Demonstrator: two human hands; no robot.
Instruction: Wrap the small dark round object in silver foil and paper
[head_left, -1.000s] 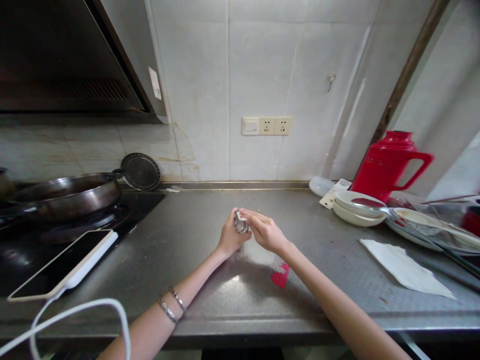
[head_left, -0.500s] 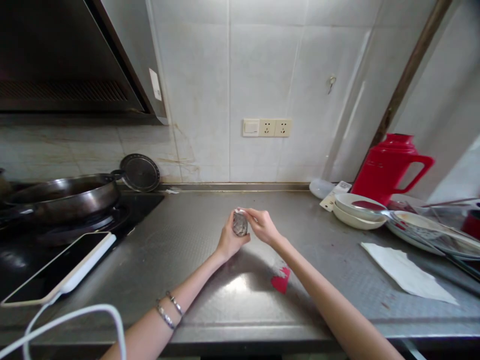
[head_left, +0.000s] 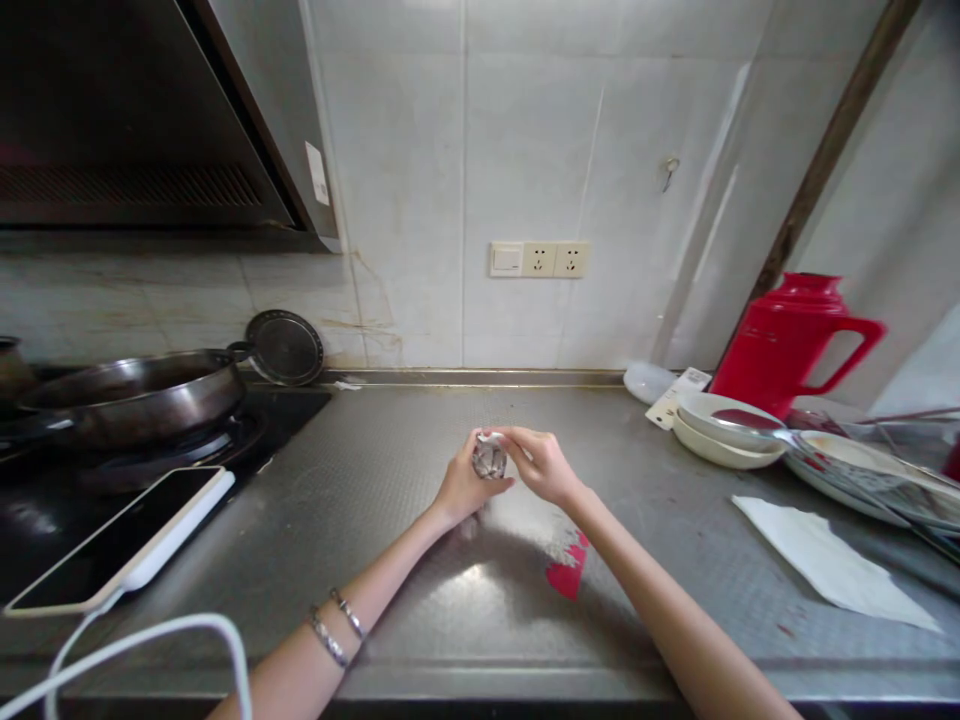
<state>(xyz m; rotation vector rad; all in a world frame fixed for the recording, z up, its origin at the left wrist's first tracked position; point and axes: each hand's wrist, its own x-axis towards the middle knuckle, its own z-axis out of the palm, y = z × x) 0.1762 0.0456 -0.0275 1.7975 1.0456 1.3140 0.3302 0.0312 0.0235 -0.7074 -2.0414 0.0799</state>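
Observation:
My left hand (head_left: 463, 482) is wrapped round a small round glass-like cup (head_left: 490, 460), grey and see-through, held over the middle of the metal counter. Something white (head_left: 486, 437) shows at its upper rim, perhaps tissue; it is too small to be sure. At that rim, my right hand (head_left: 546, 464) has its fingers pinched together, and what they grip is mostly hidden. Two silver bangles (head_left: 336, 626) circle my left forearm. Below the hands, a torn red sticker or scrap (head_left: 568, 575) lies flat on the counter (head_left: 375, 480), close to my right forearm.
A pan (head_left: 150, 400) sits on the black cooktop at left. In front lies a phone (head_left: 124, 545) with a white cable (head_left: 172, 622). At right are a red thermos jug (head_left: 787, 345), stacked bowls (head_left: 727, 450), plates (head_left: 855, 490) and a white paper sheet (head_left: 832, 565).
The cup has tilted, so more of its crumpled-looking round end faces me. My right hand has shifted slightly along the rim. The whole view has moved a little.

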